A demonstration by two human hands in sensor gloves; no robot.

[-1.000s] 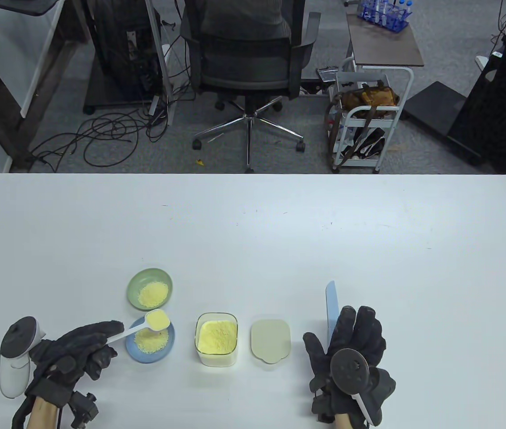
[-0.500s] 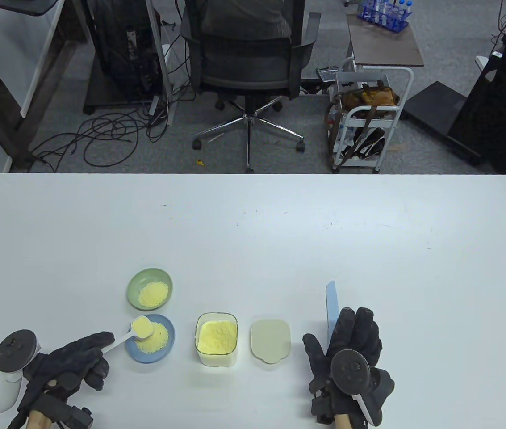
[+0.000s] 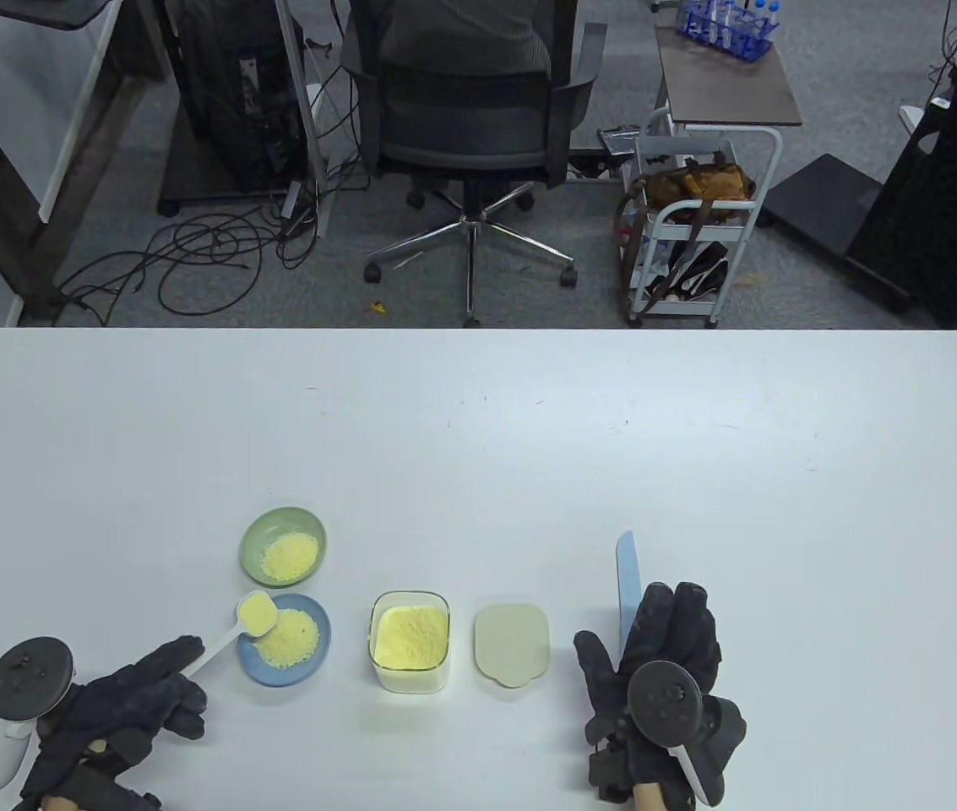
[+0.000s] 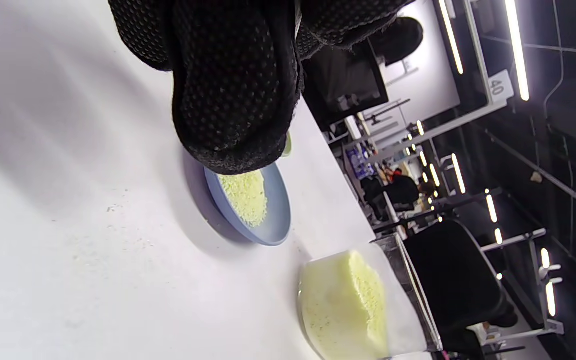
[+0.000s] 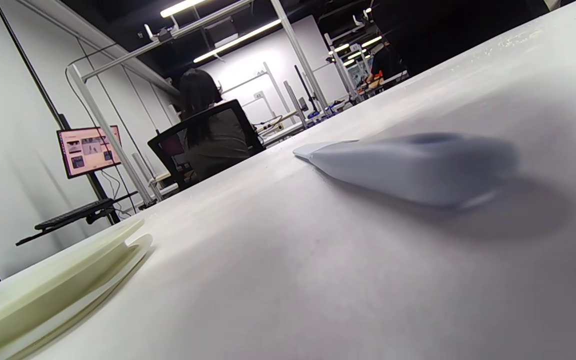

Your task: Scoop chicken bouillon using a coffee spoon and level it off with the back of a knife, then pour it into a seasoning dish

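My left hand [image 3: 178, 667] pinches the handle of a white coffee spoon [image 3: 257, 613]. The spoon's bowl holds yellow bouillon and hangs over the left rim of the blue seasoning dish [image 3: 314, 661], which has a pile of bouillon in it. In the left wrist view my gloved fingers [image 4: 233, 100] hide the spoon, with the blue dish [image 4: 273, 225] just beyond them. My right hand [image 3: 655, 629] lies flat with straight fingers on the handle of the pale blue knife [image 3: 626, 570], which lies on the table [image 5: 408, 160].
A green dish [image 3: 258, 532] with bouillon stands behind the blue one. To the right are the clear bouillon container [image 3: 410, 640] [image 4: 348, 305] and its beige lid [image 3: 512, 644] [image 5: 53, 285]. An office chair and a cart stand beyond the table's far edge.
My left hand has drawn back to the left and toward me. The spoon bowl went from over the blue dish's middle to its left rim. The right hand stayed put.
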